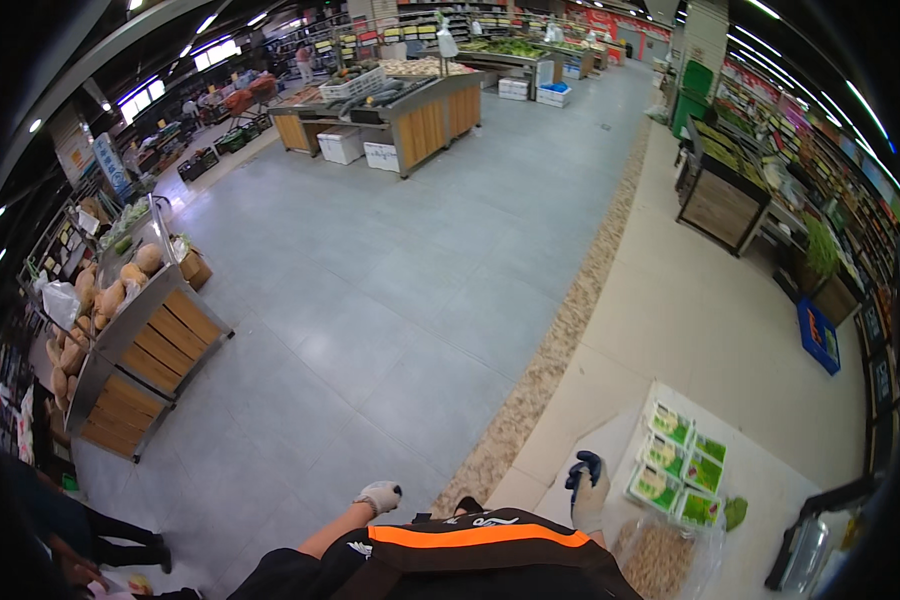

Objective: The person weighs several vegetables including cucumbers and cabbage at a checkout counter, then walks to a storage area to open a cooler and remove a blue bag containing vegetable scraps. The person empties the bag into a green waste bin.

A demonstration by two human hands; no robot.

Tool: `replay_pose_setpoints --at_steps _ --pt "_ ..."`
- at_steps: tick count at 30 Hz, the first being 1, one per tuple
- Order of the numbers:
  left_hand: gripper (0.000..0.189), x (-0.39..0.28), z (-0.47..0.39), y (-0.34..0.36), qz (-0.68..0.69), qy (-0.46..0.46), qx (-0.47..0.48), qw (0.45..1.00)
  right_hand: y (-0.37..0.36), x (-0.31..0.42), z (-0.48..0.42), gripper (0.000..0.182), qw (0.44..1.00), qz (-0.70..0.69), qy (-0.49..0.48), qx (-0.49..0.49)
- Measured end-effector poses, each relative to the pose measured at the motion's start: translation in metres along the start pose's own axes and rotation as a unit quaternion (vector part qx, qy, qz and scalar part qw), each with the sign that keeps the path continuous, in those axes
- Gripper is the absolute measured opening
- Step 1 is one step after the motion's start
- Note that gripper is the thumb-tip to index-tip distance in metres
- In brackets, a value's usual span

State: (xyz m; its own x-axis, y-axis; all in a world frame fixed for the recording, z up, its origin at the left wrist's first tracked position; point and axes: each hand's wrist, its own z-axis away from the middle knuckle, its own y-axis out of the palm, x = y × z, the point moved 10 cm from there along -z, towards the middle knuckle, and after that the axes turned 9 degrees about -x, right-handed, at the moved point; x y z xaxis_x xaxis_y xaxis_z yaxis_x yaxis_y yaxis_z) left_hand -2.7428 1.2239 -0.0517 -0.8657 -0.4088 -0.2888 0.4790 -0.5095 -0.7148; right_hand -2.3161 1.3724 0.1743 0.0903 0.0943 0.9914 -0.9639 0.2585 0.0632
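Observation:
My left hand (380,497), in a pale glove with dark fingertips, hangs over the grey floor near my torso; whether its fingers hold anything cannot be told. My right hand (589,484), in a similar pale and dark blue glove, is beside the left edge of a white table (757,457), its fingers partly bent and nothing plainly in them. Several green-and-white labelled packs (654,486) lie in two columns on the table. Nearer me sits a clear plastic bag (656,555) of small brown items. A green leafy piece (735,514) lies right of the packs.
A wood-panelled stand (157,337) with tan squashes (112,296) is at left. Another produce stand (427,124) stands ahead. Vegetable displays (724,195) and a blue crate (817,335) are at right. A wrapping machine (806,551) is at lower right. Another person's legs (124,536) show at lower left.

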Motion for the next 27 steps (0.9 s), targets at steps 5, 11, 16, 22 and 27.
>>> replay_pose_setpoints --at_steps 5,11,16,22,27 --pt "0.028 0.134 -0.038 -0.064 0.029 -0.146 -0.053 0.987 0.165 0.026 -0.088 0.021 0.985 0.028 -0.053 0.162" --pt "0.033 0.211 -0.088 -0.075 -0.037 -0.256 -0.008 0.966 0.298 0.016 -0.214 0.022 0.929 0.229 -0.171 0.237" --pt "0.035 0.217 -0.209 -0.142 -0.011 -0.272 -0.030 0.962 0.369 0.030 -0.314 0.017 0.912 0.345 -0.133 0.177" --pt "0.042 0.105 -0.429 -0.379 0.037 -0.167 -0.112 0.979 0.429 0.062 -0.441 0.013 0.911 0.351 -0.189 0.102" --pt "0.042 -0.018 -0.584 -0.557 0.068 -0.067 -0.181 0.979 0.427 0.022 -0.573 0.010 0.982 0.188 0.000 0.006"
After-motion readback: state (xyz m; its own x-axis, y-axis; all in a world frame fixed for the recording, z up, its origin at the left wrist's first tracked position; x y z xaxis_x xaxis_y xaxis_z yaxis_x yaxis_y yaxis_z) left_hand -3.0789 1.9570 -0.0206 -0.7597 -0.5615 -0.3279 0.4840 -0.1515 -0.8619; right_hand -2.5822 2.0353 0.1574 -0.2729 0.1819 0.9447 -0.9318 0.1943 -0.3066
